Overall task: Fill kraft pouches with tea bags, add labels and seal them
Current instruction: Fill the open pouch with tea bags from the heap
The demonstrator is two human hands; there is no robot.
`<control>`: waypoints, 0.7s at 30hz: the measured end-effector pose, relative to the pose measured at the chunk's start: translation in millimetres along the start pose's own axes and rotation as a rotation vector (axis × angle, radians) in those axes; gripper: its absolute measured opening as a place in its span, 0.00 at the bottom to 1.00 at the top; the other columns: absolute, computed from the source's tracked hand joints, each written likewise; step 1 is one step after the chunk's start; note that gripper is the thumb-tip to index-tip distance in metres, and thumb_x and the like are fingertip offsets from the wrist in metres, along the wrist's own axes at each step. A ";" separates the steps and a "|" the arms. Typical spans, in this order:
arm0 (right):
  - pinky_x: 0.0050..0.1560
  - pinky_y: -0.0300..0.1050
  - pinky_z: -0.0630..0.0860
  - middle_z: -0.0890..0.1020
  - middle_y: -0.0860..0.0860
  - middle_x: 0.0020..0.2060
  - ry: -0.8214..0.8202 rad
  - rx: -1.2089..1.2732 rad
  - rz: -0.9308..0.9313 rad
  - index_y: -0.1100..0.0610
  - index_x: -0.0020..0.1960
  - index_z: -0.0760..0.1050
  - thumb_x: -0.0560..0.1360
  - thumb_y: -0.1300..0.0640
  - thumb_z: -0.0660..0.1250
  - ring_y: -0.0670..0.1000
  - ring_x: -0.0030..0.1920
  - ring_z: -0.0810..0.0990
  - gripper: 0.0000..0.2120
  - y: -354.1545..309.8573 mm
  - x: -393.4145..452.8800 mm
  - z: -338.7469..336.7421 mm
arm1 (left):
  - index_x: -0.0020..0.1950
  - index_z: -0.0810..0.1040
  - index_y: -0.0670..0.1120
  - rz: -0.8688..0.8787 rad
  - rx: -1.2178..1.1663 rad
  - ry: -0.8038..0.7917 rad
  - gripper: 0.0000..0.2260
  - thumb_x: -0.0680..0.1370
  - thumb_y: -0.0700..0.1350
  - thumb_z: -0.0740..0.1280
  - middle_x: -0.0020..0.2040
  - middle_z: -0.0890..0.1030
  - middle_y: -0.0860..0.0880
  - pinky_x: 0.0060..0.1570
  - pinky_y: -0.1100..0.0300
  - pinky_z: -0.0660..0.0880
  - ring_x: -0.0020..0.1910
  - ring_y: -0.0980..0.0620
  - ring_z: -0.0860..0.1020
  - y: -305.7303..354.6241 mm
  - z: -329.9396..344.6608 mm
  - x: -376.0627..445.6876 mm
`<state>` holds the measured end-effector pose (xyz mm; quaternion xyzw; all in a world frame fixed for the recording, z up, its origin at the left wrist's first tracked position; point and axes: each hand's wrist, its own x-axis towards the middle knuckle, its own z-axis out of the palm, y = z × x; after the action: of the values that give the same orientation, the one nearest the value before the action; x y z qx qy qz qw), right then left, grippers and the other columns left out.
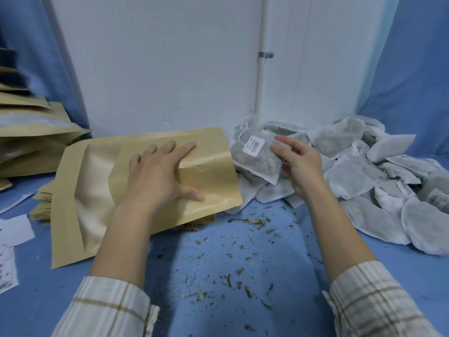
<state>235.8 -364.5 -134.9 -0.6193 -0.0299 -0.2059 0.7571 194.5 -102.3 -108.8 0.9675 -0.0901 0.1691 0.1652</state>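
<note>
While the loose tea crumbs scattered on the blue table nearest the camera don't matter much, I'd brush them away so none get dragged into a seal later.

Just past them, the left hand lies flat on the kraft pouch, fingers straight and spread, thumb out along the lower edge. The pouch lies on its side with its mouth end pointing right, toward the tea bags. I honestly can't tell from this angle whether the mouth is open at all or just pressed flat. If it's flat, my tip would be to slip the thumb under the top layer and lift it, so the bag has a gap to slide into.

The right hand is pinching a tea bag by its right edge, thumb and fingertips on the mesh. The bag's white tag faces up, just beside the pouch's mouth end. I'd feed it in corner first, tag and string tucked along so they don't snag the lip.

Further back and right is the tea bag pile, close enough to grab the next one. On the far left sits a stack of pouches, with paper labels lying in front of it.
</note>
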 end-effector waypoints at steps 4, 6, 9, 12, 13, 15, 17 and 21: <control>0.46 0.42 0.80 0.85 0.52 0.43 -0.275 -0.114 0.054 0.54 0.45 0.83 0.69 0.62 0.72 0.49 0.45 0.83 0.07 -2.7 -9.2 17.8 | 0.68 0.65 0.66 0.073 -0.084 0.054 0.44 0.53 0.64 0.76 0.71 0.68 0.57 0.66 0.51 0.55 0.71 0.50 0.62 5.4 -1.5 -1.2; 0.45 0.39 0.80 0.85 0.52 0.43 -0.362 -0.152 0.057 0.55 0.47 0.83 0.69 0.62 0.72 0.48 0.44 0.83 0.07 -3.6 -14.7 31.7 | 0.67 0.67 0.66 0.089 -0.090 0.068 0.42 0.53 0.63 0.77 0.69 0.69 0.58 0.65 0.52 0.57 0.70 0.53 0.64 7.8 -1.7 -1.9; 0.43 0.38 0.81 0.84 0.53 0.43 -0.478 0.045 0.194 0.61 0.52 0.79 0.73 0.66 0.66 0.48 0.44 0.83 0.09 -5.1 -22.2 44.7 | 0.66 0.68 0.66 0.100 -0.125 0.073 0.42 0.53 0.61 0.77 0.68 0.70 0.60 0.68 0.51 0.60 0.69 0.54 0.65 8.1 -4.1 -2.4; 0.42 0.36 0.81 0.82 0.52 0.41 -0.532 0.050 0.294 0.63 0.56 0.76 0.76 0.70 0.59 0.48 0.41 0.82 0.11 -0.2 -27.5 54.4 | 0.66 0.66 0.68 0.169 -0.164 -0.002 0.44 0.51 0.63 0.77 0.68 0.69 0.61 0.69 0.50 0.60 0.69 0.57 0.65 10.5 -9.0 -2.9; 0.39 0.33 0.79 0.81 0.51 0.41 -0.508 -0.078 0.288 0.61 0.56 0.75 0.77 0.69 0.57 0.48 0.40 0.80 0.11 3.0 -29.1 58.6 | 0.66 0.66 0.69 0.202 -0.170 -0.039 0.44 0.51 0.63 0.77 0.68 0.69 0.62 0.69 0.51 0.60 0.69 0.58 0.65 12.4 -8.6 -3.1; 0.39 0.27 0.75 0.77 0.51 0.47 -0.432 -0.340 0.359 0.60 0.63 0.69 0.82 0.62 0.51 0.48 0.45 0.76 0.13 7.0 -29.0 62.1 | 0.64 0.66 0.71 0.240 -0.218 -0.113 0.43 0.51 0.61 0.78 0.67 0.69 0.65 0.69 0.55 0.60 0.68 0.61 0.65 17.4 -3.4 -3.8; 0.37 0.22 0.70 0.73 0.49 0.46 -0.542 -0.618 0.342 0.58 0.64 0.65 0.81 0.61 0.52 0.45 0.45 0.73 0.12 9.6 -27.0 59.8 | 0.66 0.64 0.70 0.249 -0.182 -0.176 0.45 0.53 0.60 0.78 0.69 0.67 0.64 0.70 0.54 0.58 0.70 0.58 0.63 21.0 6.3 -3.9; 0.38 0.40 0.67 0.76 0.51 0.40 -0.238 -1.005 -0.187 0.56 0.42 0.76 0.75 0.61 0.61 0.51 0.43 0.74 0.06 14.4 -15.6 41.7 | 0.70 0.54 0.71 0.203 -0.046 -0.165 0.48 0.54 0.65 0.75 0.75 0.57 0.60 0.71 0.51 0.49 0.75 0.49 0.54 18.0 18.3 -1.7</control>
<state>235.3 -318.4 -143.3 -0.9199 -0.0685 -0.1899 0.3363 194.3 -125.2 -120.4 0.9600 -0.2045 0.1025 0.1614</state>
